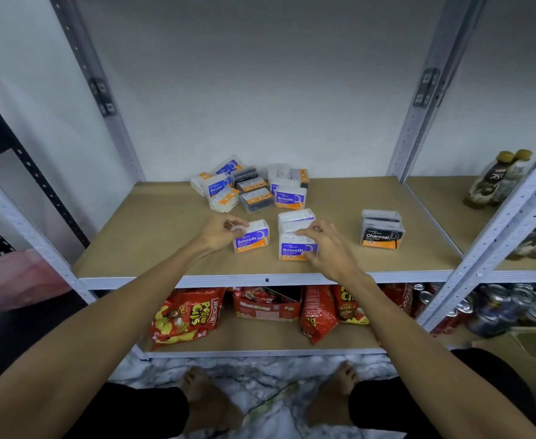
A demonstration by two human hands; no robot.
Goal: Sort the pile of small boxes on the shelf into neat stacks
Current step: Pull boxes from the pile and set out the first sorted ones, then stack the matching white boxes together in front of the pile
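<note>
Grey steel racking stands against a pale wall, and its brown shelf (165,242) carries the whole job; I take the Charcoal box (382,231) as my landmark, since it stands apart from everything else.

Progress looks early; the pile (247,188) well to the left of the Charcoal box and further back is a jumble, with Round, Smooth and dark boxes lying tilted on and against one another; I count roughly ten there, though some are hidden. Nearer the front edge, left of the Charcoal box, a Smooth stack (296,237) has begun, one box on another by the look of it; the Charcoal box may itself be two high, I cannot tell. Further left, just beside the stack, a single Smooth box (251,236) stands upright on the board.

The left hand (220,231) pinches the top of that single box between thumb and fingers; the right hand (326,245) is spread over the stack, fingertips on its top and thumb at its front, steadying rather than lifting, I judge. Most likely the single box goes onto the stack; most of the pile is left.

As for containers: the boxes are clear plastic, with white picks showing in the Smooth ones and dark ones in the Charcoal; below, a red carton (268,307) holds snack packets, crisp bags (187,315) lying loose beside it.
</note>
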